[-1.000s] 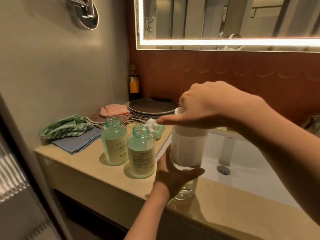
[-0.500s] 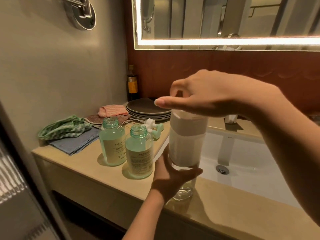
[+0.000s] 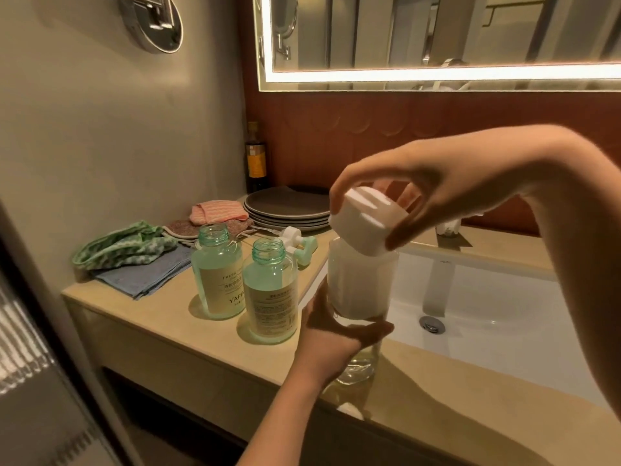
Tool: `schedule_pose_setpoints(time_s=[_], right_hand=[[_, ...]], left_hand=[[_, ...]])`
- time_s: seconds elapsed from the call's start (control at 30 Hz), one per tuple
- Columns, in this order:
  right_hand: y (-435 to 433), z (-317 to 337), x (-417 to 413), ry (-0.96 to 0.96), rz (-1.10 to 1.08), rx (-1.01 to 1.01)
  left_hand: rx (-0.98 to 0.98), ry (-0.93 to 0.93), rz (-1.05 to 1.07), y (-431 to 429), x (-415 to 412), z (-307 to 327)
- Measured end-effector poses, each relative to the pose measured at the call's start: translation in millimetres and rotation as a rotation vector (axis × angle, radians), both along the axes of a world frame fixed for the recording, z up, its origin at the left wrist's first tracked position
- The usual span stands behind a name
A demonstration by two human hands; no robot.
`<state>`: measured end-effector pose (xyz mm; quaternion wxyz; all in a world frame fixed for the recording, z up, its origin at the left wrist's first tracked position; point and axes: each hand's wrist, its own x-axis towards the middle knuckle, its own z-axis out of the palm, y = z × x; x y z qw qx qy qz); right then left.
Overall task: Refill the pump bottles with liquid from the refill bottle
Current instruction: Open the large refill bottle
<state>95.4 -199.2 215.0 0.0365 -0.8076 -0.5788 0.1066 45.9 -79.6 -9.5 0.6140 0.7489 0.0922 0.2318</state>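
A tall refill bottle (image 3: 361, 284) with a white sleeve stands on the counter edge by the sink. My left hand (image 3: 331, 334) grips its lower part. My right hand (image 3: 426, 193) holds its white cap (image 3: 364, 222), tilted and lifted just off the bottle's mouth. Two green glass pump bottles stand uncapped to the left: one (image 3: 216, 275) further back, one (image 3: 270, 292) nearer the refill bottle, both partly filled. Their pump heads (image 3: 299, 245) lie on the counter behind them.
A white sink (image 3: 487, 314) with a drain (image 3: 431, 323) lies to the right. Stacked dark plates (image 3: 285, 206), folded cloths (image 3: 144, 260) and a dark bottle (image 3: 256, 159) sit along the back and left of the beige counter (image 3: 161, 314).
My right hand has taken the white cap off the refill bottle and tilted it up. My left hand keeps its hold on the bottle.
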Motion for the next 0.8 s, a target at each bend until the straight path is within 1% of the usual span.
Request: schedule_pose_setpoints(time_s=[0.1, 0.17, 0.2, 0.27, 0.33, 0.4, 0.5, 0.57, 0.63, 0.73, 0.8], right_hand=[[-11.2, 6.6, 2.2, 0.043, -0.008, 0.113], [-19.0, 7.8, 1.7, 0.062, -0.092, 0.157], [-23.5, 6.0, 2.0, 0.033, -0.143, 0.158], [-31.4, -0.8, 3.2, -0.082, -0.25, 0.107], [-36.9, -14.7, 6.2, -0.175, -0.359, 0.009], [-39.7, -34.1, 8.6, -0.189, -0.425, -0.113], [-37.9, -70.0, 9.6, -0.192, -0.421, -0.311], [-36.0, -96.0, 7.3, -0.181, -0.395, -0.382], [-36.3, -120.2, 3.7, -0.187, -0.361, -0.399], [-37.4, -145.1, -1.0, -0.258, -0.324, -0.368], [-38.0, -154.6, -2.9, -0.267, -0.307, -0.335]], left_hand=[[0.005, -0.03, -0.016, -0.3, 0.1, -0.2], [0.002, -0.048, -0.005, 0.2, 1.2, -1.4], [-0.014, -0.056, -0.005, 0.5, 1.0, -2.3], [-0.054, -0.082, -0.006, 0.8, 0.2, -2.3], [-0.063, -0.098, -0.007, 1.7, -0.4, -2.5], [-0.057, -0.11, -0.014, 2.4, -0.9, -2.9], [-0.04, -0.106, -0.026, 2.6, -1.2, -2.5], [-0.033, -0.107, -0.031, 2.5, -1.5, -2.8], [-0.031, -0.109, -0.039, 2.3, -1.5, -3.3], [-0.031, -0.115, -0.036, 2.1, -2.3, -2.4], [-0.033, -0.125, -0.03, 1.9, -2.5, -2.4]])
